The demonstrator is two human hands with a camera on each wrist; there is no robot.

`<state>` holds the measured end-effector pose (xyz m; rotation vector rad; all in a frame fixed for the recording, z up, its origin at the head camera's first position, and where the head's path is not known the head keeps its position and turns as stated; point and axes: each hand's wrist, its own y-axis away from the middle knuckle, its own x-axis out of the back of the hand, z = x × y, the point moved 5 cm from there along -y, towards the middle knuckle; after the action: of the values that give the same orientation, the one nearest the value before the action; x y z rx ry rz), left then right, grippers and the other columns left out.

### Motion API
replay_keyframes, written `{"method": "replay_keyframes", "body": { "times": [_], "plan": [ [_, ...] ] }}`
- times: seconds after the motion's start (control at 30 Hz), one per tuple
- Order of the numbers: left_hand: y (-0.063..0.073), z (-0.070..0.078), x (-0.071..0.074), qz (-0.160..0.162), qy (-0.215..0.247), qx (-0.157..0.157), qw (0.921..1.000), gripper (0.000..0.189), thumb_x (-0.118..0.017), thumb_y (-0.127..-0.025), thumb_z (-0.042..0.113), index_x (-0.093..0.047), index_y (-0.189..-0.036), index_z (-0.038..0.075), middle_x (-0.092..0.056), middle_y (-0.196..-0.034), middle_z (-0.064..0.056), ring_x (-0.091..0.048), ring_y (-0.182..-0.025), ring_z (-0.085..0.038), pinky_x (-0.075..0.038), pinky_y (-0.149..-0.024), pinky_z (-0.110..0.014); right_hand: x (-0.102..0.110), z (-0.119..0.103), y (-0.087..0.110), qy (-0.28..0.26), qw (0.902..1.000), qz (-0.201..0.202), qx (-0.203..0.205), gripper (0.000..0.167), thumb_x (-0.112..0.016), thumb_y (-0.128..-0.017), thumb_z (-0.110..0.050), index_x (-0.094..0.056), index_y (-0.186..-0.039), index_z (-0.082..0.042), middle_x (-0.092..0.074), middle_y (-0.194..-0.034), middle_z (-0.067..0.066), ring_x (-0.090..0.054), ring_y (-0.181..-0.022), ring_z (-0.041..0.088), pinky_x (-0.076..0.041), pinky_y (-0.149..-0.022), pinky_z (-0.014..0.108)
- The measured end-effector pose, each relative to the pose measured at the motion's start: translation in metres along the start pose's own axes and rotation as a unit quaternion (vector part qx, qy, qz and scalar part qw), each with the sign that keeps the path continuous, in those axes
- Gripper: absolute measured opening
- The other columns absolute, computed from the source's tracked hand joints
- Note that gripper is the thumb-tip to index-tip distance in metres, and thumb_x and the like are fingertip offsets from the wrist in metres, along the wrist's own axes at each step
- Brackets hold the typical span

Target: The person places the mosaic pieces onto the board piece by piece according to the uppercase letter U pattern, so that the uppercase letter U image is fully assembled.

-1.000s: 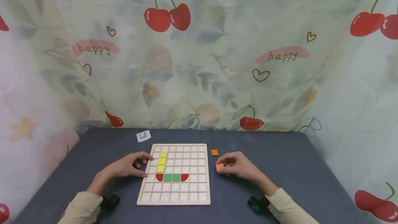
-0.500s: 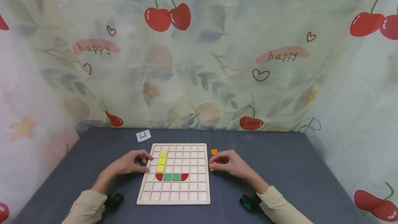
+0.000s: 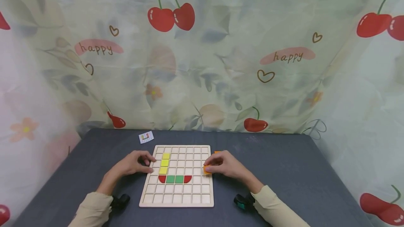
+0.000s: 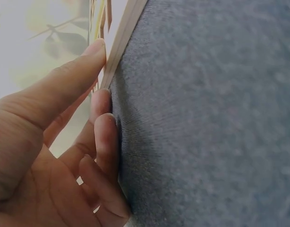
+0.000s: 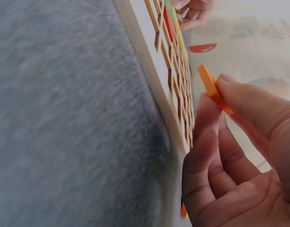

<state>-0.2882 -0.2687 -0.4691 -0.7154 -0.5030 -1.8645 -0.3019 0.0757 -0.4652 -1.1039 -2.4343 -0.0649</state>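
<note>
A pale wooden grid board (image 3: 176, 204) lies on the dark cloth. Three yellow square tiles (image 3: 164, 163) form a column in it. Below them runs a row with two green squares (image 3: 174, 179) between two red rounded pieces (image 3: 187, 179). My right hand (image 3: 226, 165) pinches an orange square tile (image 5: 210, 85) between thumb and fingers, raised over the board's right edge. Partly behind that hand, a second orange tile (image 3: 217, 152) rests on the cloth. At the board's left edge, my left hand (image 3: 130, 164) touches the rim with its thumb (image 4: 85, 59) and fingers, which are loosely bent.
A small printed card (image 3: 146, 137) with a coloured grid pattern lies beyond the board's far left corner. Dark cloth covers the table (image 3: 277, 160). Behind it hangs a fabric backdrop (image 3: 205, 62) with cherries and "happy" lettering.
My right hand has carried the orange tile leftward, from beside the board to over its right edge. The left hand stays at the left rim, its thumb slightly farther in.
</note>
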Motion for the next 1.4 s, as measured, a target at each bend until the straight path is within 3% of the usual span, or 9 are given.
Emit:
{"method": "replay_keyframes", "body": {
  "times": [0.2, 0.37, 0.57, 0.83, 0.97, 1.4],
  "plan": [
    [-0.003, 0.000, 0.001, 0.001, -0.010, 0.029, 0.9995, 0.031, -0.089, -0.077, 0.007, -0.075, -0.105, 0.005, -0.059, -0.086, -0.003, -0.053, -0.082, -0.023, -0.042, -0.071, -0.036, -0.006, -0.002, -0.010, 0.010, 0.9999, -0.007, -0.002, 0.016, -0.078, -0.091, -0.011, -0.076, -0.106, -0.004, -0.072, -0.089, 0.004, -0.063, -0.068, 0.022, -0.052, -0.062, 0.030],
    [-0.005, -0.001, 0.001, 0.002, -0.015, 0.037, 0.9992, 0.031, -0.090, -0.077, 0.007, -0.076, -0.104, 0.006, -0.061, -0.087, -0.003, -0.053, -0.082, -0.022, -0.042, -0.072, -0.035, -0.009, -0.004, -0.017, 0.034, 0.9993, -0.007, 0.010, 0.015, -0.078, -0.092, -0.012, -0.077, -0.105, -0.005, -0.073, -0.094, 0.000, -0.062, -0.071, 0.016, -0.050, -0.065, 0.028],
    [-0.005, -0.004, 0.000, 0.007, -0.001, 0.056, 0.9984, 0.033, -0.090, -0.077, 0.008, -0.076, -0.106, 0.007, -0.061, -0.087, -0.002, -0.054, -0.085, -0.023, -0.043, -0.072, -0.035, -0.014, -0.004, -0.024, 0.020, 0.9996, -0.012, 0.016, 0.015, -0.078, -0.092, -0.010, -0.077, -0.106, -0.003, -0.073, -0.094, 0.004, -0.065, -0.070, 0.024, -0.052, -0.063, 0.030],
    [-0.004, -0.005, 0.000, 0.013, -0.005, 0.068, 0.9976, 0.035, -0.090, -0.077, 0.009, -0.076, -0.108, 0.007, -0.059, -0.084, -0.002, -0.053, -0.083, -0.022, -0.042, -0.073, -0.037, -0.019, -0.010, -0.038, 0.036, 0.9988, -0.018, 0.030, 0.014, -0.076, -0.093, -0.009, -0.077, -0.106, -0.006, -0.073, -0.096, -0.001, -0.067, -0.075, 0.023, -0.052, -0.068, 0.031],
    [-0.004, -0.005, 0.000, 0.013, -0.006, 0.072, 0.9973, 0.035, -0.090, -0.077, 0.009, -0.075, -0.109, 0.007, -0.058, -0.084, -0.002, -0.053, -0.083, -0.022, -0.042, -0.074, -0.037, -0.023, -0.013, -0.042, 0.033, 0.9984, -0.025, 0.037, 0.014, -0.076, -0.093, -0.010, -0.077, -0.106, -0.004, -0.073, -0.098, 0.003, -0.065, -0.073, 0.021, -0.052, -0.068, 0.030],
    [-0.005, -0.006, 0.001, 0.011, -0.002, 0.077, 0.9969, 0.035, -0.090, -0.077, 0.008, -0.075, -0.109, 0.007, -0.058, -0.086, -0.004, -0.052, -0.083, -0.022, -0.040, -0.073, -0.036, -0.034, -0.004, -0.055, 0.063, 0.9977, -0.022, 0.016, 0.010, -0.077, -0.092, -0.007, -0.078, -0.102, -0.006, -0.071, -0.084, -0.004, -0.064, -0.065, 0.018, -0.051, -0.061, 0.028]
  ]
}}
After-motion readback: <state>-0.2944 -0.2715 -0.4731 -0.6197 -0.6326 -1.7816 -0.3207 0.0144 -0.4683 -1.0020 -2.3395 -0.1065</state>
